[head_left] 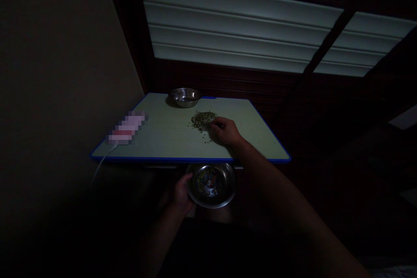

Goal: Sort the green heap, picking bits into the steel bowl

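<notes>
My left hand (183,193) grips the left rim of a shiny metal bowl (228,186), held just below the table's front edge. Small greenish bits and a coloured patch show inside that bowl. Over the table (163,139), my right hand (226,130) has its fingers curled together at the right side of a loose pile of small dark green beans or seeds (202,119). Whatever lies between those fingertips is too small and dark to make out. A few grains are scattered around the pile.
A second metal bowl (185,97) stands at the table's back edge. On the left lies a blurred pink phone-like object (127,128) with a white cable (100,163) running off the front edge. Behind the table rises a dark wooden frame with pale slats (234,34). The room is dim.
</notes>
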`<state>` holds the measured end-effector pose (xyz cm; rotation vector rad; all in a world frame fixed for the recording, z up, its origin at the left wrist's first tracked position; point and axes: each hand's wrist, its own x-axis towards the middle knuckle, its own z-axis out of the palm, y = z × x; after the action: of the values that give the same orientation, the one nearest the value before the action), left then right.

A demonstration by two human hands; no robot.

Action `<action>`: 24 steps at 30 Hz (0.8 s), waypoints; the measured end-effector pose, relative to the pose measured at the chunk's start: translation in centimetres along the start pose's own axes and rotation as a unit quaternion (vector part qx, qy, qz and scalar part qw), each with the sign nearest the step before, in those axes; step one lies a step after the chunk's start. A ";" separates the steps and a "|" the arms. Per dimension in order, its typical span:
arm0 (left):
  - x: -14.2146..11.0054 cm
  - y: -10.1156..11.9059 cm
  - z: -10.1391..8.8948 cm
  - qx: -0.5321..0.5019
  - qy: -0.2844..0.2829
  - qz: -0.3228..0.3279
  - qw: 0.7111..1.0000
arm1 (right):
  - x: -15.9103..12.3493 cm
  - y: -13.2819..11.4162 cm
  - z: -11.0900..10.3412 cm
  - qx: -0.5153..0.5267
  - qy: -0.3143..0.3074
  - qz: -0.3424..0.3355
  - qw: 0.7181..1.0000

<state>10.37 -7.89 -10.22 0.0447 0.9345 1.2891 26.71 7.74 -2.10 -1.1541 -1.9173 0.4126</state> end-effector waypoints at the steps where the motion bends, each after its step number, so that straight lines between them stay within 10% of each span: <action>1: 0.0 0.0 0.0 0.000 -0.002 0.001 1.000 | 0.0 0.0 0.0 -0.002 -0.002 -0.002 1.000; 24: 0.1 -0.1 -0.1 -0.005 0.013 -0.001 1.000 | 0.0 0.4 0.2 0.000 -0.005 -0.023 1.000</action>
<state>10.37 -7.84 -10.38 0.0188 0.9488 1.2953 26.77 8.03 -2.47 -1.1078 -1.9488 0.3958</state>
